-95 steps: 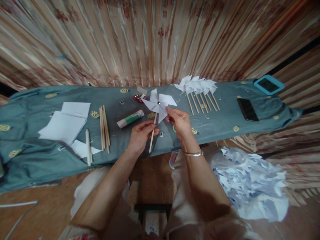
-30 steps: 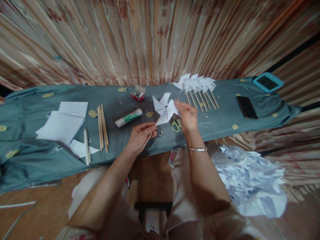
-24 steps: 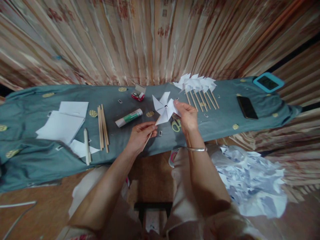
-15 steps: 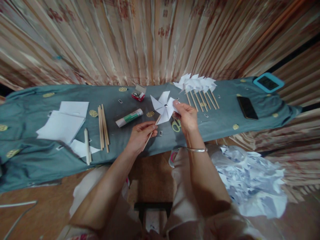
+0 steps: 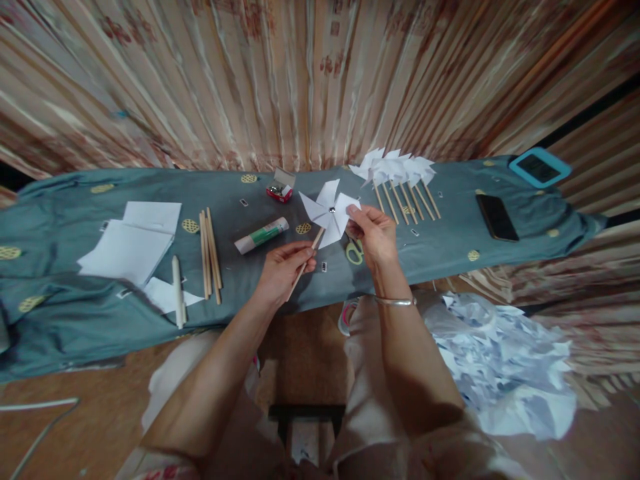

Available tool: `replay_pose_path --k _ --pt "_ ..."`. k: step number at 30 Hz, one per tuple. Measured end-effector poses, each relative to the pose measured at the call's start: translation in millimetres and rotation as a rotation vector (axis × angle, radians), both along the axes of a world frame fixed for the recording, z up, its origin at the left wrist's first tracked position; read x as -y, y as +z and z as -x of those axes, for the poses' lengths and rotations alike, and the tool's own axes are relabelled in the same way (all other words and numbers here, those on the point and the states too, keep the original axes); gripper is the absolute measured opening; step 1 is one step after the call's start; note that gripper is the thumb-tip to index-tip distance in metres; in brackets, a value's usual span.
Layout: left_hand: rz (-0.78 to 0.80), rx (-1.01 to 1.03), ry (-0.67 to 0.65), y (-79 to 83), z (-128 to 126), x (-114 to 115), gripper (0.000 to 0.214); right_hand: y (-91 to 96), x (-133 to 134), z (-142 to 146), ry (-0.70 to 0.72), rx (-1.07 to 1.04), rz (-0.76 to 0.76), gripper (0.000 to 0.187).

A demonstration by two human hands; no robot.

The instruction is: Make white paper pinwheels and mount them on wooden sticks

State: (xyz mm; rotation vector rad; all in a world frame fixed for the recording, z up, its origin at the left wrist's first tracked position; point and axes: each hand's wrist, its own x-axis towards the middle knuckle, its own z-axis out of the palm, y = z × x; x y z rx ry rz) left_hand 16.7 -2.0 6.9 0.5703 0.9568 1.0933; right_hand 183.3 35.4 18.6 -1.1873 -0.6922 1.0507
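A white paper pinwheel [image 5: 325, 208] with a shiny pin at its centre is held up over the table. My left hand [image 5: 285, 267] pinches its wooden stick [image 5: 299, 275] just below the blades. With thumb and fingers, my right hand [image 5: 375, 232] grips the right-hand blade of the pinwheel. Scissors with green handles [image 5: 355, 253] lie on the cloth beside my right hand, partly covered by it. To the left of the pinwheel are a glue stick [image 5: 262, 235] and a small red box of metal pins [image 5: 281, 190], its flap raised.
Several pinwheels [image 5: 397, 167] lie in an overlapping row at the back right. Bare sticks [image 5: 210, 257], white paper sheets [image 5: 130, 250] and a white pen [image 5: 177, 290] lie left. A phone [image 5: 497, 217] and a blue-framed device [image 5: 540, 167] sit right; a bag of paper pieces [image 5: 503, 360] stands below.
Both hands keep their hold on the pinwheel, whose blades have turned only very slightly. The whole view has shifted a little, so the table's things appear slightly further right.
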Motion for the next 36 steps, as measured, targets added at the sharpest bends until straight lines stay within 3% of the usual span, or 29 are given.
replay_pose_path --k 20,28,36 --pt "-0.020 -0.048 -0.051 -5.7 -2 2 0.035 -3.2 -5 -10 0.011 0.075 -0.141 0.024" --pt "-0.032 -0.073 -0.056 -9.1 -2 2 0.036 -5.1 -5 -11 -0.007 0.093 -0.077 0.025" --pt "-0.022 -0.059 -0.068 -6.4 -2 1 0.038 0.7 -3 -8 -0.012 -0.019 -0.043 0.026"
